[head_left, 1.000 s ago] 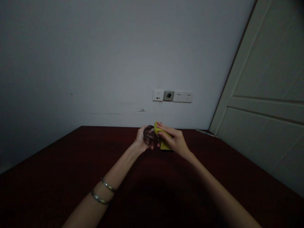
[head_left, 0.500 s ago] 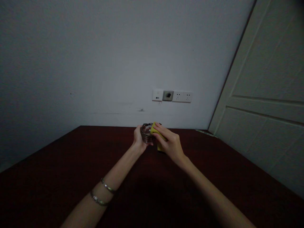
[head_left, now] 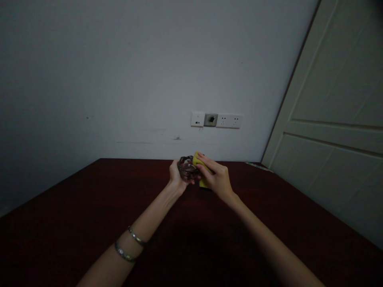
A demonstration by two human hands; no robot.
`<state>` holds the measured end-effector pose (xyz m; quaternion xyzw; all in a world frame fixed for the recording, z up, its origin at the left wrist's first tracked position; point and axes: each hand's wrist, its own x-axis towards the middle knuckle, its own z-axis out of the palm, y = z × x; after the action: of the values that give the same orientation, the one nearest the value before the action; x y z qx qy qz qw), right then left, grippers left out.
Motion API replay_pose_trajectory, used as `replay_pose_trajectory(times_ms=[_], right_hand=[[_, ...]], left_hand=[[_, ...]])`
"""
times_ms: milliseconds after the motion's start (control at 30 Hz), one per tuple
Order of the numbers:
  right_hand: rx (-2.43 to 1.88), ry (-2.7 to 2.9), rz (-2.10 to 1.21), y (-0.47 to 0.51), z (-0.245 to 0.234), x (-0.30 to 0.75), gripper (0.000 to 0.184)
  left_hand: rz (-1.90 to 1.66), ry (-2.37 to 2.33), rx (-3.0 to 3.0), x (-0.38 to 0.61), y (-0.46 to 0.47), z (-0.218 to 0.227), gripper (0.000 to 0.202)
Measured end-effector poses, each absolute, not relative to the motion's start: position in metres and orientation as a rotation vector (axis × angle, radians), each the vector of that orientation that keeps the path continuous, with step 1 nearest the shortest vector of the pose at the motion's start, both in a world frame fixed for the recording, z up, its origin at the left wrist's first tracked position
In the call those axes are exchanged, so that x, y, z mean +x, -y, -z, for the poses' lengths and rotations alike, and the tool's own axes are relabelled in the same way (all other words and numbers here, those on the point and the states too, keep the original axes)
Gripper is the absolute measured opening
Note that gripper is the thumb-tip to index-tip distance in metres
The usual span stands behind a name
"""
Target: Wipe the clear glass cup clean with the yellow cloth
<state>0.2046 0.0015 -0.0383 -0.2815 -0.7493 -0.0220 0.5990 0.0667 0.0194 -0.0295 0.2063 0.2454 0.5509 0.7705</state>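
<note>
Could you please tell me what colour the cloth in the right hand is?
The cloth is yellow, seen in the head view.

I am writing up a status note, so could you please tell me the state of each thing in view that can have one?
Glass bowl: held, opening in view.
Yellow cloth: bunched, at the bowl's rim, lower end hanging.
Left hand: wrapped around the bowl.
Right hand: closed on the cloth.
Bracelets: two, both worn.
Twin wall sockets: nothing plugged in.
Panelled door: open or shut, cannot tell.
</note>
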Motion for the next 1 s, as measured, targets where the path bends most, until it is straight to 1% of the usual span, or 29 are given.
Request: replay_pose_trajectory(times_ms=[200,400,633,733,800,1000], right_hand=[[-0.533,1.835,0.208,0.012,0.039,0.198,0.037],[-0.557,1.838,0.197,0.008,0.037,0.204,0.04],[-0.586,1.765,0.197,0.004,0.025,0.217,0.035],[-0.651,1.674,0.181,0.006,0.016,0.223,0.031],[-0.679,1.632,0.182,0.007,0.012,0.226,0.029],[-0.639,1.853,0.329,0.004,0.007,0.239,0.033]], left_hand=[[-1.276,-0.577,0.487,0.064,-0.018,0.026,0.035],[-1.247,-0.599,0.521,0.062,-0.017,0.023,0.036],[-1.049,-0.478,0.628,0.052,-0.015,0.012,0.032],[-0.97,-0.469,0.584,0.055,-0.011,0.005,0.031],[-0.982,-0.478,0.526,0.06,-0.009,0.001,0.033],[-1.074,-0.521,0.433,0.072,-0.012,-0.001,0.02]])
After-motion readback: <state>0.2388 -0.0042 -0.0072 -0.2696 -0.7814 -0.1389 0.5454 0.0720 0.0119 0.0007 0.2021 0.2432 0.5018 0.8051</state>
